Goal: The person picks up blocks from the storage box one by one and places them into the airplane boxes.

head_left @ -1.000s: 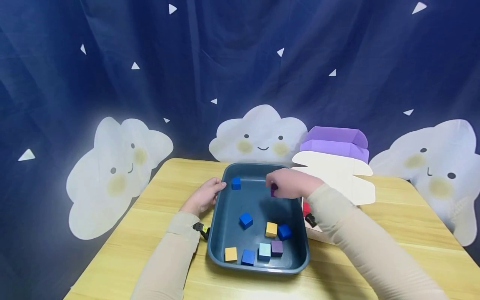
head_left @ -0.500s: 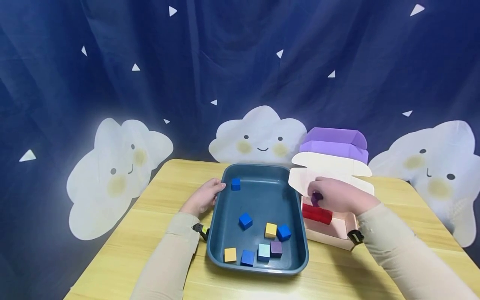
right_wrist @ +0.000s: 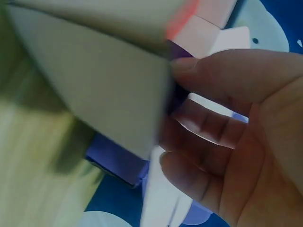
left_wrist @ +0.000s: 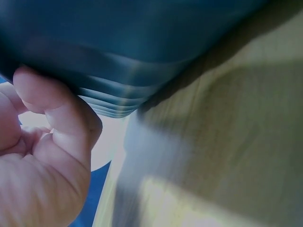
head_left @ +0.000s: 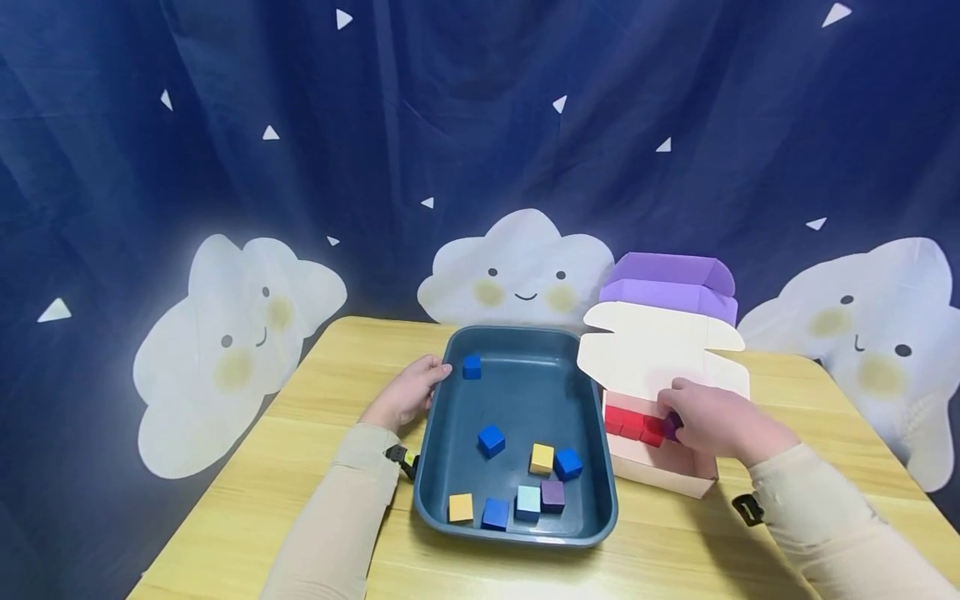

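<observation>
Wooden surface (head_left: 247,533) here, my left fingers (left_wrist: 49,97) gripping a tray (head_left: 517,404) with eight mixed cubes (head_left: 491,442). My right fingers (right_wrist: 184,175) pinch a purple cube (head_left: 672,427) inside the box (head_left: 660,476), beside some red cubes (head_left: 632,425).

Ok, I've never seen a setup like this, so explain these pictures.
There's no machine here, just a person's left hand and right hand, both bare. The wide picture comes from a camera on the head; the two close-ups come from one on each wrist. On the wooden table sit a blue tray with loose blocks and, beside it, an open box holding red blocks. The left hand grips the tray's edge; the right pinches a purple block by the red ones.
</observation>
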`<state>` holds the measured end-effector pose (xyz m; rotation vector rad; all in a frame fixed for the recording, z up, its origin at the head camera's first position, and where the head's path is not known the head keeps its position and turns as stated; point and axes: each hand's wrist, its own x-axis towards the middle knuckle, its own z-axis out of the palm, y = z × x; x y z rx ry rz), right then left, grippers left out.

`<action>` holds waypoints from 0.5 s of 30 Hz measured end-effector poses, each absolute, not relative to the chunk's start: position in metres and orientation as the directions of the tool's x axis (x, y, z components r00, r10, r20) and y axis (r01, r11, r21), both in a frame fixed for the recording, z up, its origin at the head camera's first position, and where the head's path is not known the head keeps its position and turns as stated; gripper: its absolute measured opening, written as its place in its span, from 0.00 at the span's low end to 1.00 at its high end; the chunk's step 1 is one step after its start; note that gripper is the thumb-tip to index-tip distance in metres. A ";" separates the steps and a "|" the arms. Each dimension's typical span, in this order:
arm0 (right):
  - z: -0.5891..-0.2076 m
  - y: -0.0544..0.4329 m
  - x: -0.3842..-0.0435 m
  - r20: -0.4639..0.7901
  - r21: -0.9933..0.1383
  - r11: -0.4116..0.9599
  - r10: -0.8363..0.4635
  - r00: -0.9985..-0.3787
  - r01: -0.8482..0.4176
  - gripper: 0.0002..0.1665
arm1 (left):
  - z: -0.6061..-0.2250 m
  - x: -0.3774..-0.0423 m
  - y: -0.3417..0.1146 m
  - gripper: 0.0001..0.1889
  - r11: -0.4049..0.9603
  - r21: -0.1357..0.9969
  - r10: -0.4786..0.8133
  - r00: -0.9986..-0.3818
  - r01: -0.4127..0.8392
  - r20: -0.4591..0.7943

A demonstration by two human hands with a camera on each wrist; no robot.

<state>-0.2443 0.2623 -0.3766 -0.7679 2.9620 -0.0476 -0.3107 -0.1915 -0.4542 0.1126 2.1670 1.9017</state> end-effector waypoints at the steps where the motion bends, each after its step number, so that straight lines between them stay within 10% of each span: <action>1: -0.380 0.263 -0.243 -0.069 -0.045 0.876 -0.482 -0.873 -0.480 0.15 | -0.454 -0.311 -0.191 0.12 0.139 0.984 0.227 -0.964 -0.109 -0.139; 15: -0.403 0.263 -0.235 0.098 0.048 0.876 -0.482 -0.871 -0.479 0.11 | -0.455 -0.312 -0.192 0.11 0.135 0.986 0.232 -0.964 -0.100 -0.129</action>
